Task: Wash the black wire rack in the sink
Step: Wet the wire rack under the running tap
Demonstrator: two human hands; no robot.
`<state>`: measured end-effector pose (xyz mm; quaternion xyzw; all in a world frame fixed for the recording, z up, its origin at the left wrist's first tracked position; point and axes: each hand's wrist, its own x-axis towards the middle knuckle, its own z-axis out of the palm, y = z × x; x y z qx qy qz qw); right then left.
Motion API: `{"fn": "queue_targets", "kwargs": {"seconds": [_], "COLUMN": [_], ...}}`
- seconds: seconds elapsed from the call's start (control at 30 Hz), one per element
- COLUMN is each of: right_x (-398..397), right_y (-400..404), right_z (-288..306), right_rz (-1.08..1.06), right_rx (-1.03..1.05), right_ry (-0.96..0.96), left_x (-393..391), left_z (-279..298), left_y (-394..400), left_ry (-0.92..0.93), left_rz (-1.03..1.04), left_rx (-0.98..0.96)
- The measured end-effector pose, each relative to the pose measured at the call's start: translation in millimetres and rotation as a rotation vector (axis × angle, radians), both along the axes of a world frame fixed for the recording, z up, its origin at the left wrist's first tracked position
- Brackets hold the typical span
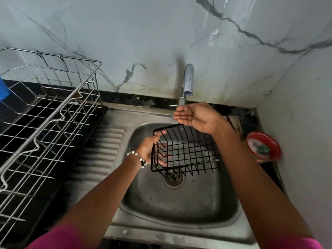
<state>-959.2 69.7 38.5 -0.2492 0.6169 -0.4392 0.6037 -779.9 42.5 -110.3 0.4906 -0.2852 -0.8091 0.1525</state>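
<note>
- The black wire rack point(186, 150) is sitting tilted inside the steel sink point(179, 211), its near edge hanging just above the drain point(173, 179) and its far rim lifted toward the back of the basin.
- The left hand point(152, 150) is gripping the rack's left end: the thumb is lying over the top corner wire while the fingers are showing through the mesh from inside, curled round the side wires.
- A beaded bracelet point(139, 158) is circling the left wrist.
- The right hand point(194, 115) is hovering palm up above the rack's far rim, directly beneath the spout of the chrome tap point(187, 81); its fingers are lying straight and together, slightly cupped, and holding nothing.
- The two hands are working well apart, one low on the rack, the other raised under the spout.
- Whether water is running from the tap cannot be told.
- A larger silver wire dish rack point(48, 112) is standing on a black tray to the left, beside the ribbed draining board point(100, 150).
- A round red-rimmed container point(263, 147) is sitting on the counter to the right of the sink, against the marbled wall.
- Pink sleeves are showing at the bottom of the view.
</note>
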Motion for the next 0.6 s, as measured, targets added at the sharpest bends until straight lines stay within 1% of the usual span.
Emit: {"fn": "queue_targets", "kwargs": {"seconds": [0.1, 0.2, 0.27, 0.37, 0.47, 0.53, 0.6], "right_x": [-4.0, -8.8, -8.9, -6.7, -0.2, 1.0, 2.2], "right_y": [-5.5, -8.0, -11.8, -18.6, -21.0, -24.3, -26.7], "right_z": [7.4, 12.8, 13.9, 11.4, 10.2, 8.8, 7.1], "right_rz": [0.015, 0.073, 0.072, 0.056, 0.094, 0.037, 0.044], "right_rx": [0.02, 0.024, 0.018, 0.003, 0.004, 0.006, 0.025], "right_ry": [0.045, 0.077, 0.088, 0.153, 0.123, 0.189, 0.208], "left_x": [-14.7, -24.9, -31.9, -45.2, -55.2, -58.7, -59.8], "left_z": [-1.2, -4.6, -6.2, -6.8, -4.8, -1.5, 1.6], "left_y": [-6.0, -14.6, -18.2, -19.3, -18.1, -15.7, -12.4], "left_ry": [0.056, 0.158, 0.217, 0.254, 0.29, 0.3, 0.304], "left_rz": [-0.012, 0.001, 0.02, 0.062, 0.063, 0.068, 0.045], "left_rx": [0.016, 0.035, 0.045, 0.032, 0.036, 0.055, 0.047]}}
